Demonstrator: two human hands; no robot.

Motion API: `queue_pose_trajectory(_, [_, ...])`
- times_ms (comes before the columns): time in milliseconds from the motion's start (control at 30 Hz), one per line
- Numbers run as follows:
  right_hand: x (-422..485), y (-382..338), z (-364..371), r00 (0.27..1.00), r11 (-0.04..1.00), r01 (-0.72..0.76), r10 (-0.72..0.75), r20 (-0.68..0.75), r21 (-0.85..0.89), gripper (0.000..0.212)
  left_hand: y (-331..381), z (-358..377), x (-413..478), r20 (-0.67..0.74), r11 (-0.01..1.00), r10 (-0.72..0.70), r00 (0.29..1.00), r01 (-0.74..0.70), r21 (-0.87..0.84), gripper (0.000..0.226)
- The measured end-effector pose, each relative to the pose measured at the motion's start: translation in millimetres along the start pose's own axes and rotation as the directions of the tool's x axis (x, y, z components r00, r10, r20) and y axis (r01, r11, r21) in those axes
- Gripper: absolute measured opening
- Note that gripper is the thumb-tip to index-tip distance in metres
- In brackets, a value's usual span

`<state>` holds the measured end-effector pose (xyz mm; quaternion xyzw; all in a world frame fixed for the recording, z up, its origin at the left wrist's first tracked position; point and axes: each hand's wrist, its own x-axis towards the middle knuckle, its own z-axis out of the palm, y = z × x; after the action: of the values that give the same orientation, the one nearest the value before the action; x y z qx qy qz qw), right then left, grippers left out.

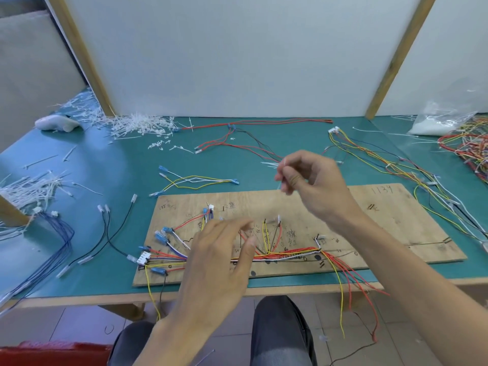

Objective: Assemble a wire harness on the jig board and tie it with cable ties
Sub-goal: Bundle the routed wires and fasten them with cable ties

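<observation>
My right hand (pixel 314 180) pinches a cable tie (pixel 283 163) above the jig board (pixel 396 220); left fingers (pixel 229 229), spread, should bunch the wires (pixel 290 253) tight first.

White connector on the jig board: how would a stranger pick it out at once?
Find the plywood jig board on the green mat. Follow its wire bundle to the board's left edge, past the left hand. The white connector is the one pale block taking many wires; its neighbours are blue terminals.

I sit at a green-topped bench (pixel 105 167) backing onto white panels (pixel 237 48) framed by wooden posts (pixel 81 54), floor tiles (pixel 79 320) below its front edge.
</observation>
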<state>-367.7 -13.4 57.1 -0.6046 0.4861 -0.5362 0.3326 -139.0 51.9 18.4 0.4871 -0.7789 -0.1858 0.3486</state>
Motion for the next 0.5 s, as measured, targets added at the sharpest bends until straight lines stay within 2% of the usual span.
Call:
queue_pose_trajectory(67, [-23,-12,19,0.997,0.993,-0.017,0.008,0.074,0.119,0.014,4,3,7,-0.012,0.999,-0.028,1.0,0.028,-0.045,0.03])
queue_pose_trajectory(133, [-44,-21,29,0.993,0.976,-0.039,0.014,0.121,0.213,0.005,8,3,8,-0.027,0.996,-0.015,1.0,0.013,-0.092,0.02])
queue_pose_trajectory(233, [-69,-28,34,0.995,0.945,-0.079,0.057,0.08,0.316,0.005,7,-2,1,-0.067,0.991,0.022,0.997,-0.031,-0.133,0.017])
queue_pose_trajectory(400, [-99,-29,36,0.986,0.916,-0.167,0.163,0.042,0.366,0.009,1,-19,-17,-0.097,0.962,-0.086,0.992,0.057,-0.269,0.01])
queue_pose_trajectory(500, [-109,-33,41,0.978,0.908,-0.197,0.208,0.01,0.371,0.01,-3,-30,-21,-0.074,0.951,-0.102,0.992,0.075,-0.3,0.01])
